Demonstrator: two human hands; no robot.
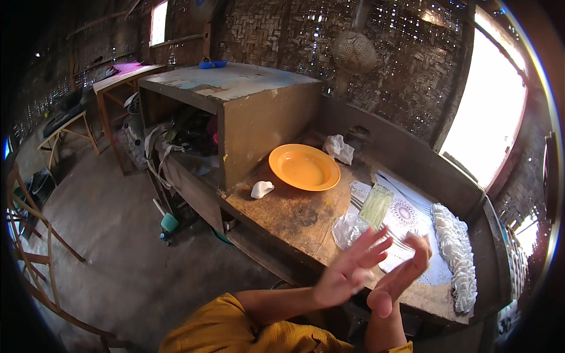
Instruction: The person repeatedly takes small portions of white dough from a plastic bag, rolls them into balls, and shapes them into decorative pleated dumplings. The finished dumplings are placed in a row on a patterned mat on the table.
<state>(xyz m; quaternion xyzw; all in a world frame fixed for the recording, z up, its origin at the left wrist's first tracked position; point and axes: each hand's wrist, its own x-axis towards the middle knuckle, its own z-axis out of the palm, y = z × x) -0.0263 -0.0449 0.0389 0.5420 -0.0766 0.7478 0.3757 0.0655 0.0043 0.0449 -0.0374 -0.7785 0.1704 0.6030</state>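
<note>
My left hand (352, 269) is raised over the front edge of the worktop (276, 215), its fingers stretched apart and slightly blurred. Close beside it, my right hand (405, 275) stands with its palm toward the left one and its fingers loosely curved. Something small and pale shows between the palms; whether it is a fingertip or a lump, I cannot make out. Beyond the hands lie a clear crumpled plastic wrap (347, 230) and a pale green rectangular piece (376, 205) on a white patterned sheet (421, 219). Stacked white ruffled pieces (454, 253) line the sheet's right edge.
An orange plate (303, 167) sits at the back, with a white lump (262, 189) to its left and a crumpled white bag (339, 149) behind. A wooden cabinet (265, 123) borders the left. A teal dipper (169, 222) lies on the floor; wooden chairs (44, 259) stand far left.
</note>
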